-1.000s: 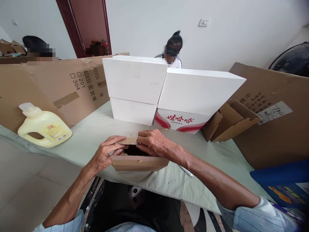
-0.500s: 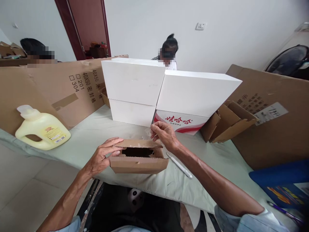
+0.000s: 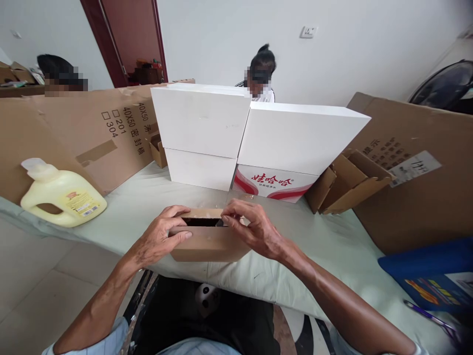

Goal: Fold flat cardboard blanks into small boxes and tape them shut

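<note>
A small brown cardboard box [image 3: 210,246] sits on the cloth near the table's front edge, a narrow dark slot along its top. My left hand [image 3: 158,239] grips its left end, thumb on the front panel and fingers at the slot's left end. Bent over the right end of the slot, my right hand [image 3: 253,227] pinches the top edge of the box with closed fingers. Beside those fingertips a small dark grey patch shows in the slot; I cannot make out what it is. Clear tape [image 3: 247,197] shows just behind my right hand.
White boxes [image 3: 201,123] stand stacked behind. A large carton [image 3: 99,133] and a yellow jug [image 3: 62,197] are left. At right are a folded carton [image 3: 351,182], a large cardboard sheet [image 3: 417,207], a blue package [image 3: 428,276] and a purple pen [image 3: 424,313]. Two people sit beyond.
My right hand has come from the loose tape behind the box down onto its top edge. My left thumb now presses the front panel, and the slot looks narrower. My right hand and arm now hide the white pen-like tool.
</note>
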A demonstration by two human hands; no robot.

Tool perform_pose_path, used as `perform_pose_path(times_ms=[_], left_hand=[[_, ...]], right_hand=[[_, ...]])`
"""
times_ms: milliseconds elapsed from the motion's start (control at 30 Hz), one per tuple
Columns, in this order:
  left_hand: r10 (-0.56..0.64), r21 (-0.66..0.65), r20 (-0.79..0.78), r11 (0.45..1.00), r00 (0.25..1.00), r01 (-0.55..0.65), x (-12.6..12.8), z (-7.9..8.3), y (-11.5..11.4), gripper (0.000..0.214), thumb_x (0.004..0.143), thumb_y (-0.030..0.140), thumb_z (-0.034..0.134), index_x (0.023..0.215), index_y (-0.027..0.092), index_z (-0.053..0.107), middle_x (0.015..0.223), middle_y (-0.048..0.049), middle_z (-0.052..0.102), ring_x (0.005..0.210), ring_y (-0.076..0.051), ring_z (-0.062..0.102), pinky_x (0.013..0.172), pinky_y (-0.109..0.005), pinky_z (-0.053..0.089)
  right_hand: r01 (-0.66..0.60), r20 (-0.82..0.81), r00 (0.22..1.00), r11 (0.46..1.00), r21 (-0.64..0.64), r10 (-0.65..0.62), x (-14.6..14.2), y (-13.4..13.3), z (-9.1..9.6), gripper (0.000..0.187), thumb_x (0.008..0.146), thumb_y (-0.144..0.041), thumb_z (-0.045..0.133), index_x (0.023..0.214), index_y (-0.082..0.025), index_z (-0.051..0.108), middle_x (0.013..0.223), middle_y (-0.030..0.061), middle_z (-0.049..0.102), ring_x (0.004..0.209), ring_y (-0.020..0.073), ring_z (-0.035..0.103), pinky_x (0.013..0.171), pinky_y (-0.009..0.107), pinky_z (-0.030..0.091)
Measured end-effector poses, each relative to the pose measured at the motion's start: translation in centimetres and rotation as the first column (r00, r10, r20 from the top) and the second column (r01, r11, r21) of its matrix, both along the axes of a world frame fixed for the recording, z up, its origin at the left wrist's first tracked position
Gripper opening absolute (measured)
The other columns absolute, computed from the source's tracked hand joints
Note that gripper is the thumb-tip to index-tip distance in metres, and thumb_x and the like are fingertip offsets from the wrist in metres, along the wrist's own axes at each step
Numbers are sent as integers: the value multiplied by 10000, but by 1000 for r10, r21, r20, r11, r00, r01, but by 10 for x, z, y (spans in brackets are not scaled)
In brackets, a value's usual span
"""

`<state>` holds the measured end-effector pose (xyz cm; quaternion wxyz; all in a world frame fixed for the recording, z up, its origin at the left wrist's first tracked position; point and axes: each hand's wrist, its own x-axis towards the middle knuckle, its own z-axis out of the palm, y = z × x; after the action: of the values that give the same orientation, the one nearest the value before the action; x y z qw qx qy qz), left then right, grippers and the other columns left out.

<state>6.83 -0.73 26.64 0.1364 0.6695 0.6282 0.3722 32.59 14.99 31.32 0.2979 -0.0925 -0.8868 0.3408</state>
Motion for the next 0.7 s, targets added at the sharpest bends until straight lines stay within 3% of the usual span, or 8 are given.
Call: perform_pose_path(times_ms=[133, 267, 333, 400, 500, 600, 633, 700], left_hand=[[39, -29, 19, 999, 999, -38, 0, -2, 3, 201, 982, 389, 724, 869, 236, 791, 1491, -103, 698, 1332, -340, 669, 943, -405, 666], [45, -44, 27, 998, 999, -44, 3, -1, 3, 228, 987, 401, 717, 843, 235, 778, 1498, -109, 688, 1321, -356, 668, 818, -381, 671], [41, -29, 28, 999, 999, -40, 5, 1, 2, 236, 991, 388, 711, 826, 231, 771, 1497, -118, 685, 1315, -358, 669, 804, -380, 672], [41, -22, 28, 999, 999, -40, 6, 2, 1, 234, 994, 371, 700, 821, 227, 764, 1497, -123, 683, 1317, -354, 669, 815, -384, 673], [40, -25, 33, 999, 999, -40, 6, 3, 0, 222, 997, 358, 692, 831, 226, 756, 1496, -124, 687, 1336, -350, 661, 834, -387, 669], [32, -9, 39, 999, 999, -32, 4, 0, -1, 172, 988, 350, 705, 864, 236, 741, 1492, -109, 696, 1333, -334, 668, 874, -378, 657], [28, -1, 37, 1000, 999, -28, 3, -1, -2, 155, 984, 342, 706, 871, 240, 733, 1491, -101, 698, 1328, -327, 672, 890, -375, 652], [24, 8, 20, 1000, 1000, -24, 2, -3, -3, 122, 983, 327, 700, 892, 248, 719, 1492, -87, 701, 1322, -315, 679, 943, -383, 637]], right_hand=[[-11, 85, 996, 942, 336, -19, 4, -15, -6, 248, 1177, -274, 463, 1029, -214, 654, 968, 61, 688, 820, 169, 585, 733, 310, 410], [-53, 147, 988, 808, 587, -42, -5, -25, -17, 225, 1169, -239, 476, 1034, -200, 652, 1000, 79, 692, 852, 192, 554, 728, 333, 373], [-78, 181, 981, 736, 672, -62, -10, -27, -24, 267, 1160, -186, 457, 967, -201, 642, 964, 71, 672, 814, 194, 514, 722, 349, 350], [-111, 219, 974, 710, 696, -63, -13, -29, -29, 320, 1140, -115, 426, 899, -208, 615, 927, 63, 651, 801, 197, 497, 717, 359, 333], [-121, 210, 978, 821, 557, 2, -12, -29, -30, 315, 1130, -115, 423, 877, -213, 582, 917, 55, 638, 802, 189, 512, 706, 349, 341], [-66, 52, 997, 985, 157, 59, -7, -24, -23, 242, 1146, -257, 493, 933, -212, 597, 920, 33, 634, 801, 160, 541, 733, 314, 407], [-48, -11, 999, 999, -11, 47, -6, -22, -20, 242, 1144, -323, 528, 943, -214, 606, 902, 24, 628, 794, 154, 545, 736, 306, 424], [-40, -101, 995, 944, -326, 7, -5, -17, -13, 320, 1109, -474, 614, 921, -215, 615, 825, 2, 603, 746, 146, 535, 700, 296, 434]])
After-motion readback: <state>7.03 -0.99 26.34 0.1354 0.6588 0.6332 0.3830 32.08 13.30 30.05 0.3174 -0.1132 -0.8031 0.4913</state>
